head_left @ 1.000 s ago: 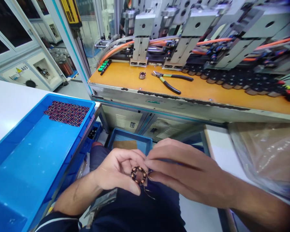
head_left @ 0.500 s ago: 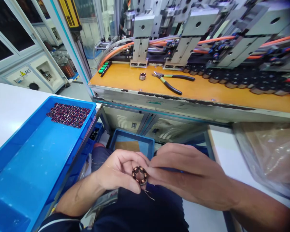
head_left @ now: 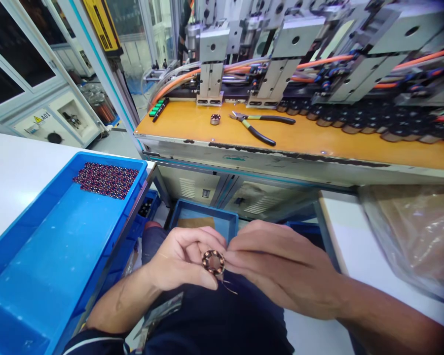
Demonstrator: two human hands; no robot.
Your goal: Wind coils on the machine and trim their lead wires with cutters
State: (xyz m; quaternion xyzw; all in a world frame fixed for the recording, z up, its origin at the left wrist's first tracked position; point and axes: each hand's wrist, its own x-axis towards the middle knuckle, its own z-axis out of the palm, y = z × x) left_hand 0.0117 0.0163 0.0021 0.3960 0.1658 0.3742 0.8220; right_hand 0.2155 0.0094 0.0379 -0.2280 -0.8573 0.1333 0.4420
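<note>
Between thumb and fingers, my left hand (head_left: 185, 259) holds a small ring-shaped coil (head_left: 213, 262) with copper windings. Its round opening faces up, and thin loose wires hang from its lower right side. My right hand (head_left: 284, 266) is pinched closed at the coil's right edge, its fingertips against the left fingers. Whatever the right fingertips grip is too small to make out. A similar ring (head_left: 215, 119) stands on the orange bench top (head_left: 192, 125), left of pliers (head_left: 261, 127) with open handles.
At left, a blue tray (head_left: 59, 231) holds many small dark red pieces (head_left: 107, 180). Metal fixtures (head_left: 211, 64) and black-topped cylinders (head_left: 355, 121) line the bench. Green-and-black pens (head_left: 159, 109) lie at its left end. A plastic-wrapped package (head_left: 414, 236) rests at right.
Both hands stay together with the coil, which has tilted slightly and sits a little higher in view. The bench items have shifted slightly left with the camera's view.
</note>
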